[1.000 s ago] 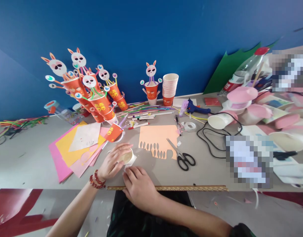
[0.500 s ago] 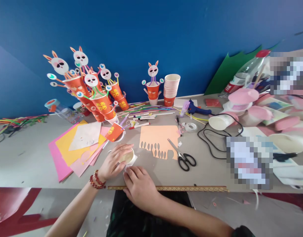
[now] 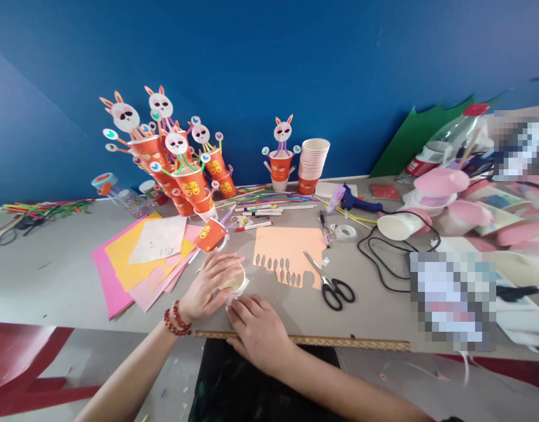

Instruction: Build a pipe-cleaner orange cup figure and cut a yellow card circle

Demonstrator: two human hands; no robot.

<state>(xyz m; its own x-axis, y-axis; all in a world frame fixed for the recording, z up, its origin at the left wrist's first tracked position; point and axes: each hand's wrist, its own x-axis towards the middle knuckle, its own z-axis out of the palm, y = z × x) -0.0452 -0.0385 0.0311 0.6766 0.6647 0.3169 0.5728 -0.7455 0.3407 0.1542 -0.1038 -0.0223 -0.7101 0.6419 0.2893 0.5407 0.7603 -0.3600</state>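
My left hand [image 3: 213,284], with red bead bracelets at the wrist, spans a round pale thing [image 3: 235,282] with a white rim. Its fingers lie across the far side and the thumb is on the near side; whether this is a cup or a roll, I cannot tell. A small piece of white paper [image 3: 244,290] shows beneath it. Bent over the near edge of that paper are the fingers of my right hand [image 3: 261,331], close together, their tips partly hidden. Right of my hands lie peach paper [image 3: 282,246] with leaf-shaped cut-outs and black-handled scissors [image 3: 333,287].
Red cups with rabbit faces [image 3: 187,184] stand at back left, near stacked paper cups [image 3: 314,164]. Coloured paper [image 3: 119,258] lies left. Markers [image 3: 258,214], clear tape [image 3: 345,232], a blue glue gun [image 3: 357,202] and its black cord are farther back. Pink-topped cups [image 3: 465,208] crowd the right.
The whole view has shifted slightly, so things appear a little farther right. Both hands keep nearly the same hold at the round thing and the paper.
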